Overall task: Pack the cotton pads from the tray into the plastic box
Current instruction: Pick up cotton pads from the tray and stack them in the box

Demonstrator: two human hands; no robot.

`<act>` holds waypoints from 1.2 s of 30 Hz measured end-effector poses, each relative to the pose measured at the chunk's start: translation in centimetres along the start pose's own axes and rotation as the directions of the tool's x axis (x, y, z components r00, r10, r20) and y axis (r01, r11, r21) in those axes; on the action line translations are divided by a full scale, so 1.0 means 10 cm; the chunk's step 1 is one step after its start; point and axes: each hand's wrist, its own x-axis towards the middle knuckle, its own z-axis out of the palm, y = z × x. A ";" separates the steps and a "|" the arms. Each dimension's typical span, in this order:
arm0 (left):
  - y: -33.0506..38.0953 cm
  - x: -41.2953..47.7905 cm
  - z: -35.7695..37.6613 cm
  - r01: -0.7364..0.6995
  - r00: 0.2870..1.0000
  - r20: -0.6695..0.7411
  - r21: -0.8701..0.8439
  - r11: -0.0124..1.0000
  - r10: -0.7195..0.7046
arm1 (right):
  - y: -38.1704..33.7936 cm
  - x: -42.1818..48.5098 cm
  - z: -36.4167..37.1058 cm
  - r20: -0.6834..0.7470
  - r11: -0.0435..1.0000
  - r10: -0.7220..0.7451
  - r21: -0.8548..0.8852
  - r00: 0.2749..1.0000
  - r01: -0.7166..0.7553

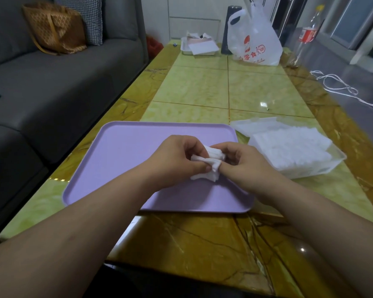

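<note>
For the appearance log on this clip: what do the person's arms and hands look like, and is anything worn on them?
The left hand and right hand are bare: no gloves, and no rings on the fingers in view. The left forearm and right forearm are uncovered as far as the frame shows, with no sleeve, watch, bracelet, cable or marking visible.

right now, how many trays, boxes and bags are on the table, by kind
trays: 2, the purple tray and the far tray
plastic box: 1
plastic bag: 1
total: 4
</note>
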 end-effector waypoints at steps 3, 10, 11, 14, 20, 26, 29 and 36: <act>-0.03 0.02 0.00 0.016 1.000 -0.022 -0.020 1.000 -0.016 | 0.01 0.00 0.01 -0.007 1.000 0.001 0.013 1.000 -0.001; -0.07 0.05 0.04 0.027 0.994 -0.103 0.055 0.998 -0.022 | -0.01 -0.03 -0.02 0.100 0.996 0.036 0.082 0.994 -0.045; -0.06 0.06 0.03 0.014 0.995 -0.104 0.083 0.996 -0.005 | 0.00 -0.03 -0.01 0.078 0.998 0.034 0.054 0.996 -0.038; -0.04 0.08 -0.03 -0.021 0.990 -0.138 0.107 0.994 0.035 | 0.02 -0.01 0.02 -0.018 0.999 0.037 -0.004 0.999 -0.037; -0.33 0.23 -0.15 0.062 0.993 -0.117 0.508 0.859 -0.003 | 0.00 -0.02 0.03 -0.073 0.997 0.064 -0.028 0.995 -0.066; -0.22 0.21 -0.09 0.024 0.999 -0.042 0.543 0.839 -0.001 | -0.01 -0.01 0.04 -0.171 0.996 0.084 0.001 0.982 -0.085; -0.16 0.18 -0.09 0.076 0.997 -0.066 0.458 0.886 -0.051 | 0.01 -0.01 0.03 -0.177 0.996 0.076 -0.029 0.981 -0.083; -0.06 0.07 -0.20 0.283 0.953 0.029 0.265 0.922 -0.301 | 0.01 -0.02 0.01 -0.164 0.993 0.072 -0.083 0.984 -0.086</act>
